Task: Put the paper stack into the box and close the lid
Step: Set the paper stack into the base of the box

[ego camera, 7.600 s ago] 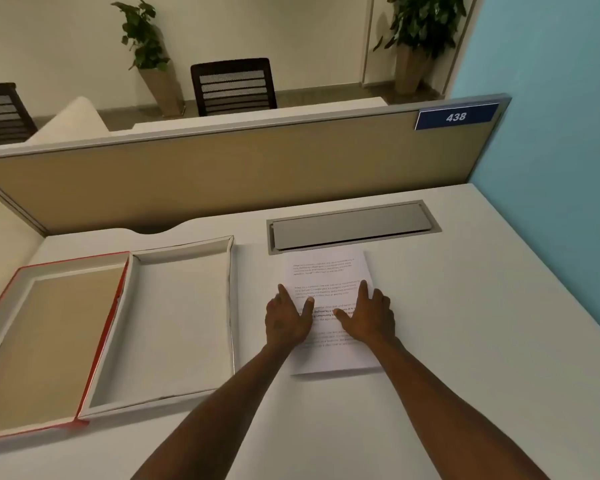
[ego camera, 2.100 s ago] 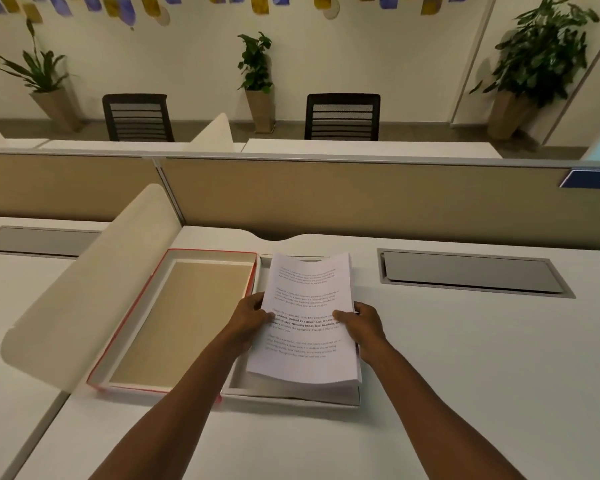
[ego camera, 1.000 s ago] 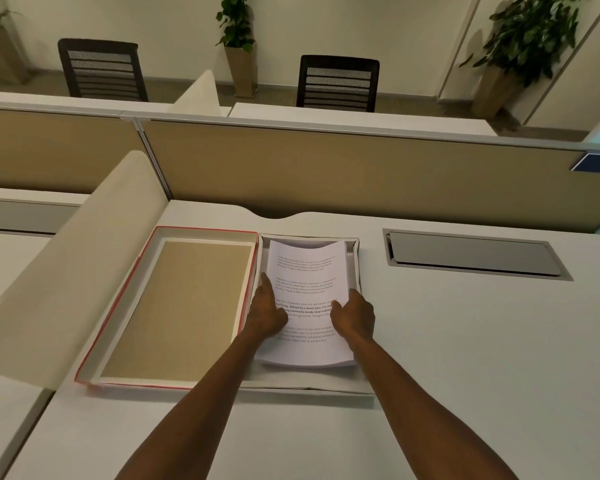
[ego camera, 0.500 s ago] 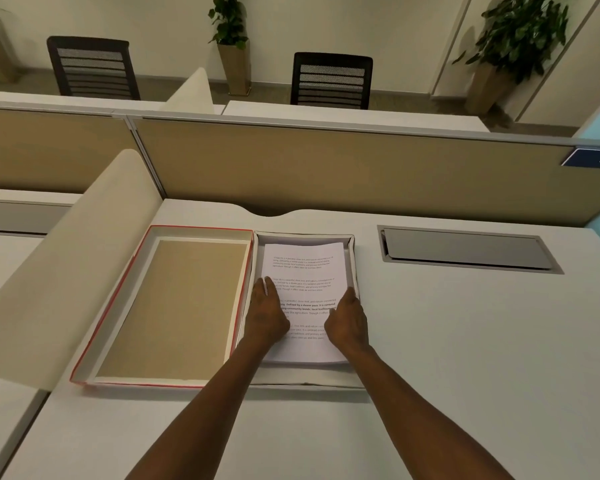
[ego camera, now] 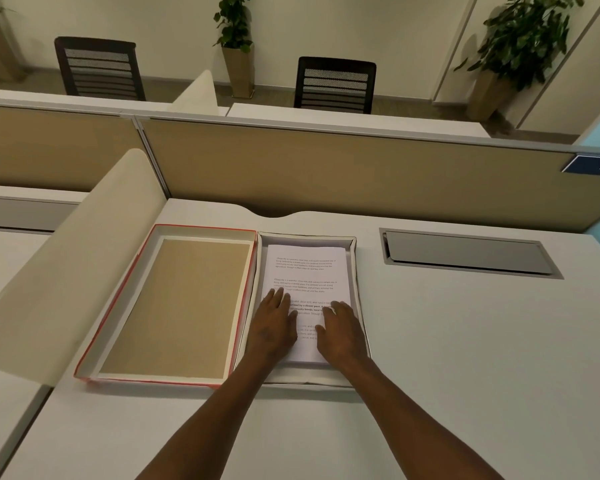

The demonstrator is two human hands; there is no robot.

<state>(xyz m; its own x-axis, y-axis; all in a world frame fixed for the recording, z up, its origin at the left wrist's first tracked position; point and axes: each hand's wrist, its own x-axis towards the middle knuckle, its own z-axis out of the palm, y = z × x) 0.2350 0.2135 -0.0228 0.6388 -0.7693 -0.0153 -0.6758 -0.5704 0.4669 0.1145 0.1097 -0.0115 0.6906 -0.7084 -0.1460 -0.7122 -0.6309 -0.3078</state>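
Your left hand (ego camera: pixel 272 329) and right hand (ego camera: pixel 340 332) lie flat, fingers spread, gripping nothing, on the white printed paper stack (ego camera: pixel 307 271) inside the shallow white cardboard box (ego camera: pixel 355 271); its near edge is hidden under your wrists.

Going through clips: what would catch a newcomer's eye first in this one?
Two bare hands, left hand and right hand, lie flat on the paper stack inside the white box at desk centre. Beside it on the left lies the red-edged lid, open side up.

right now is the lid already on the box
No, the red-edged lid lies open, inside up, on the desk beside the box, where both hands press the paper stack.
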